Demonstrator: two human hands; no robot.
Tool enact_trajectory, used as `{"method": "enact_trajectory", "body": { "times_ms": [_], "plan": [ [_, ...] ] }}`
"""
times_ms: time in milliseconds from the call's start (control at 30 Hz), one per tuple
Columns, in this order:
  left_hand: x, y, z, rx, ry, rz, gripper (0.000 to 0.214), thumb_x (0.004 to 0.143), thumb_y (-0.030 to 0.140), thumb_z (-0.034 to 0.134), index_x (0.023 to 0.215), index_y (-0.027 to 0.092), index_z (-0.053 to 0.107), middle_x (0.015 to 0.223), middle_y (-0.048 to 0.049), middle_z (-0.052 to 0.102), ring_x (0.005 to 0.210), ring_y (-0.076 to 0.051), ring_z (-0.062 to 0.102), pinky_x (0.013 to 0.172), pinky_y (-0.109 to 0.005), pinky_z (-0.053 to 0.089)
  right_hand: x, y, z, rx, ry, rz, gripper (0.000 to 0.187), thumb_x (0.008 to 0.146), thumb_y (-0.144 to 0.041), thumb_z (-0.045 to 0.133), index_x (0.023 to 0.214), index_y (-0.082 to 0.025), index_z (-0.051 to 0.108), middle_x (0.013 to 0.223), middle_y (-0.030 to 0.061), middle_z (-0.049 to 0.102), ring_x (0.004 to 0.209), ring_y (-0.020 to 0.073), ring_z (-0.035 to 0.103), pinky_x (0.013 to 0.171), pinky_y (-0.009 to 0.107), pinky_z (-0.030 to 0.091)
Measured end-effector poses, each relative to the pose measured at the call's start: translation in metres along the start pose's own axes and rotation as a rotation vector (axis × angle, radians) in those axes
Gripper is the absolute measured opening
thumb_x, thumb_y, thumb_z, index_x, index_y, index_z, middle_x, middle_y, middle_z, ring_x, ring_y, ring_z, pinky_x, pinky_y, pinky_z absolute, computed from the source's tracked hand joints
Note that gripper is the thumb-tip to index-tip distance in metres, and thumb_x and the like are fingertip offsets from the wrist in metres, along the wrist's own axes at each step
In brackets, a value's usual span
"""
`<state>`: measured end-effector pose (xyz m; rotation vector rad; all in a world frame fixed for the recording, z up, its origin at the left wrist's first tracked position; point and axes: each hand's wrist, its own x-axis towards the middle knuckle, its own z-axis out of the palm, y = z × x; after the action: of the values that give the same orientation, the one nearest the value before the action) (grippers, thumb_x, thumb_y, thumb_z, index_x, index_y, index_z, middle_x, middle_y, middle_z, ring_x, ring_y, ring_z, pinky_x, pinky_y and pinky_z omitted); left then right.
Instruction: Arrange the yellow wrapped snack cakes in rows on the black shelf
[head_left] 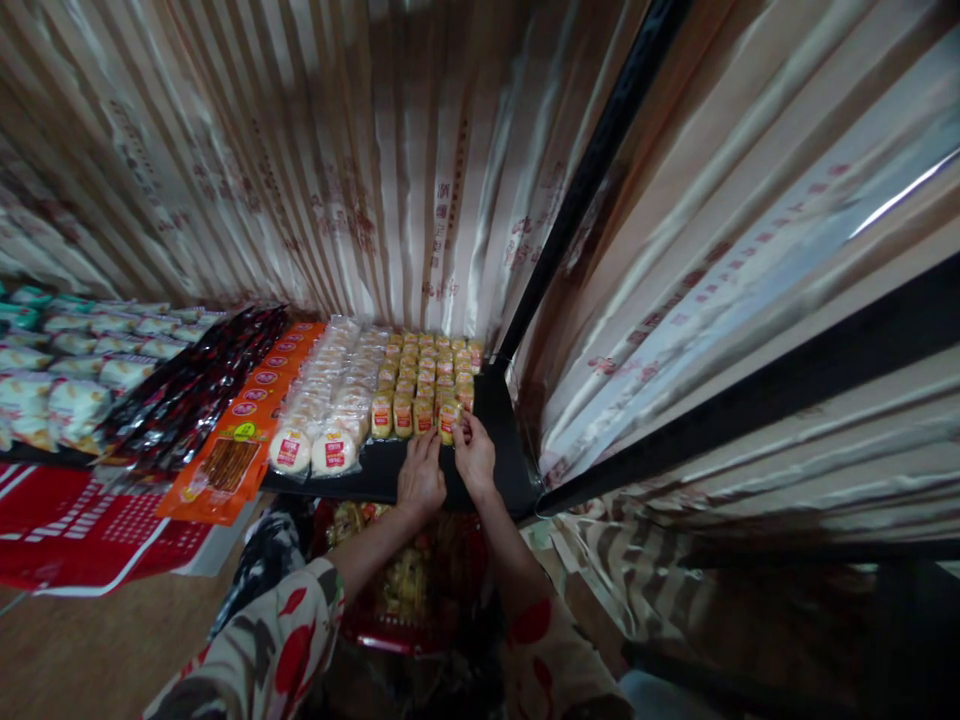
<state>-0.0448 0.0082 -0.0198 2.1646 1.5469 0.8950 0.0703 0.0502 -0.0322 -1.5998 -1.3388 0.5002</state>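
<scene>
Small yellow snack packs with red labels stand in tight rows on the black shelf (pixel 499 420). My right hand (pixel 476 458) pinches the right side of the front snack pack (pixel 449 422), which tilts slightly at the end of its row. Beside it, my left hand (pixel 422 478) has its fingers stretched forward, the tips touching the lower front of the neighbouring packs. Its fingertips partly cover those packs, and I see nothing held in it. To the left lie rows of round white cakes (pixel 334 452) in clear wrappers with red labels.
Orange snack bags (pixel 225 455), dark shiny packets (pixel 199 395) and white packets (pixel 75 405) line the shelf leftward. Below the shelf sits a red container (pixel 397 640) holding more yellow packs. A black post (pixel 570 215) rises at the corner, with pleated curtains (pixel 420 150) behind.
</scene>
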Motion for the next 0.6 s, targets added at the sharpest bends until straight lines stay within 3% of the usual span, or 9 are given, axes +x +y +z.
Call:
{"method": "enact_trajectory", "body": {
  "times_ms": [167,333,600],
  "plan": [
    [0.002,-0.012,0.002,0.019,0.036,0.053,0.058,0.067,0.003,0.041,0.124,0.013,0.046,0.132,-0.0101,0.044,0.123,-0.024,0.035,0.106,-0.045,0.033,0.001,-0.001,-0.002,0.000,0.009,0.004,0.041,0.081,-0.039,0.045,0.111,-0.013,0.058,0.091,0.0095,0.065,0.073,0.0162,0.059,0.069,0.028,0.049],
    [0.002,-0.015,0.006,0.035,0.140,0.013,0.056,0.068,0.004,0.042,0.124,0.011,0.046,0.141,-0.0121,0.031,0.132,-0.028,0.023,0.108,-0.050,0.026,0.003,-0.005,0.004,-0.017,0.025,-0.018,0.040,0.082,-0.037,0.044,0.110,-0.013,0.058,0.094,0.0105,0.063,0.076,0.0171,0.058,0.072,0.030,0.049],
    [0.001,-0.017,0.007,0.025,0.126,0.014,0.054,0.069,0.004,0.041,0.122,0.009,0.046,0.141,-0.0131,0.031,0.134,-0.026,0.020,0.110,-0.047,0.024,-0.011,-0.002,0.011,-0.070,-0.011,-0.051,0.042,0.082,-0.034,0.046,0.118,-0.013,0.052,0.106,0.0139,0.058,0.087,0.0211,0.057,0.080,0.036,0.048]
  ]
}}
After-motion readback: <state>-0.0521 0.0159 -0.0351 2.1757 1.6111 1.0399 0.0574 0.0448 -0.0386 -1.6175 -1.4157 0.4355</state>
